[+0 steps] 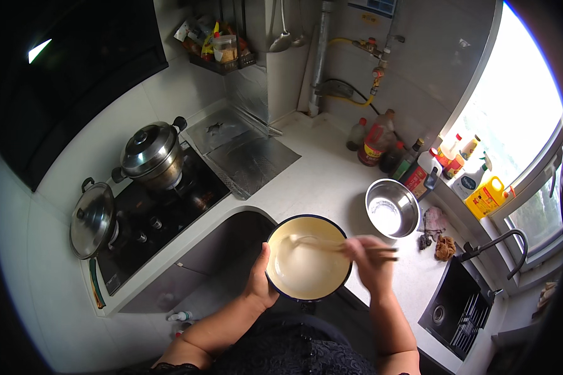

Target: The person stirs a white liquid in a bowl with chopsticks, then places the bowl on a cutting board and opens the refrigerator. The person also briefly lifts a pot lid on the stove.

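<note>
So the left hand (258, 282) gripped the rim of a dark-edged bowl (308, 257) full of pale batter, held out past the white counter (319, 181). The right hand (368, 259), blurry, had chopsticks (331, 245) dipped in the batter. An empty steel bowl (391, 208) sat just beside it, two lidded pots (151, 155) were on the stove (162, 215), bottles (375, 140) lined the wall, and the sink (460, 303) was off to the right

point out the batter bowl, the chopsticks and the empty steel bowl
batter bowl (306, 269): head view, on the pale batter inside it
chopsticks (322, 244): head view, on the shafts over the batter, left of the right hand
empty steel bowl (391, 209): head view, on its shiny inner wall
</note>
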Motion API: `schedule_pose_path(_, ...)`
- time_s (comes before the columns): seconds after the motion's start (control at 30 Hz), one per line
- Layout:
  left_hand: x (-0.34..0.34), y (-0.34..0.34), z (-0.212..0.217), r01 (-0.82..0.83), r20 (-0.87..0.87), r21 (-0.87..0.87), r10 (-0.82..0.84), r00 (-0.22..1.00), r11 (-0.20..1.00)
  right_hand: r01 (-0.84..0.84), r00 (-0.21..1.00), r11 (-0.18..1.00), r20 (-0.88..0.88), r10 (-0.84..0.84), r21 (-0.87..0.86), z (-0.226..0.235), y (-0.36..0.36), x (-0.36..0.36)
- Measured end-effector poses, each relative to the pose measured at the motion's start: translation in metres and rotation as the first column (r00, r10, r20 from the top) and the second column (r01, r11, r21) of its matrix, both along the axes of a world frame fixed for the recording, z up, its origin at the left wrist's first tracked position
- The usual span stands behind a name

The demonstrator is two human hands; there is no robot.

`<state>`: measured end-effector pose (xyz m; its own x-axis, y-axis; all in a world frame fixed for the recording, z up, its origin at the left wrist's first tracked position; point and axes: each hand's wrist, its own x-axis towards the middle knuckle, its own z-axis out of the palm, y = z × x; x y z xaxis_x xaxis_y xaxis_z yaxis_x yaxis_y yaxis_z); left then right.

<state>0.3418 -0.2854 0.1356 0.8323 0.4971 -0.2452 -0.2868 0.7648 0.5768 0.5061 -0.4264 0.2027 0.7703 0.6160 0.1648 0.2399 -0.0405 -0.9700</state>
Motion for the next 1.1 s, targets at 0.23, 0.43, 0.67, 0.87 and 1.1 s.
schedule_pose_path(0.23, -0.006, 0.005, 0.000, -0.002, 0.001, 0.001, 0.002, 1.000, 1.000, 0.120, 0.991, 0.992, -0.057, -0.117, 0.042, 0.017, -0.017, 0.030)
schedule_pose_path(0.43, -0.004, 0.008, -0.003, -0.018, 0.012, -0.002, 0.018, 1.000, 1.000, -0.204, 0.946, 0.976, -0.271, 0.177, -0.076, 0.023, -0.014, 0.012)
schedule_pose_path(0.67, 0.000, 0.001, 0.001, 0.004, -0.020, -0.016, -0.005, 1.000, 1.000, -0.118, 0.975, 0.991, -0.181, 0.127, 0.059, 0.000, -0.003, 0.004)
schedule_pose_path(0.87, -0.007, 0.004, 0.004, -0.005, 0.028, -0.041, 0.006, 1.000, 0.999, 0.156, 0.988, 0.987, -0.022, -0.155, 0.037, 0.015, -0.013, 0.025)
schedule_pose_path(1.1, -0.007, 0.008, 0.003, -0.028, 0.045, -0.023, 0.029, 0.999, 0.999, -0.147, 0.952, 0.989, -0.273, 0.136, -0.020, 0.018, -0.027, 0.024)
